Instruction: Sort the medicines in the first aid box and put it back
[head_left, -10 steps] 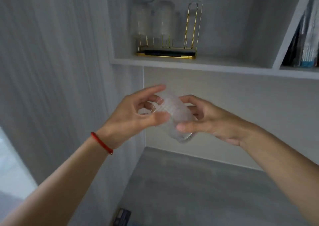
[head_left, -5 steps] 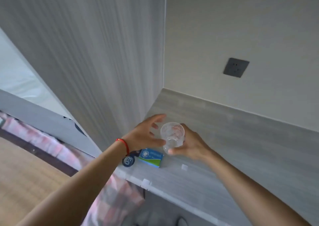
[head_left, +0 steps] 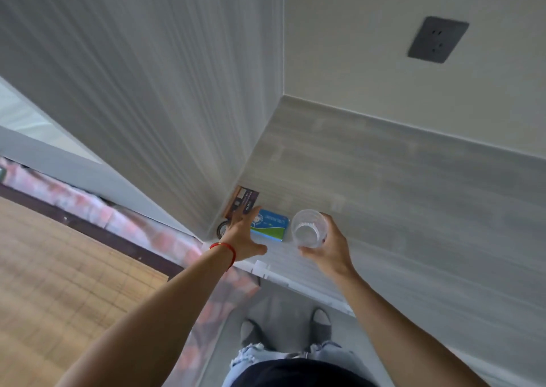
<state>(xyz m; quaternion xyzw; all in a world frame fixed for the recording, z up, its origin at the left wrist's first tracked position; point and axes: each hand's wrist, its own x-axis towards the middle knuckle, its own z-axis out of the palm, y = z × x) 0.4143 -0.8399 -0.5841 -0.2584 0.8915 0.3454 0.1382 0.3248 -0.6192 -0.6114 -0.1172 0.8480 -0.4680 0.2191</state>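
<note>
Small round dark item [head_left: 221,229] at bench [head_left: 413,209] corner by wall panel, half hidden. Dark box [head_left: 246,200] just behind. My left hand [head_left: 243,236] over them, fingers straight, spread, holding nothing. Blue-green medicine box [head_left: 270,225] flat on bench, beside left hand. My right hand [head_left: 326,245] curled round clear plastic cup [head_left: 308,228], upright, near bench front edge.
</note>
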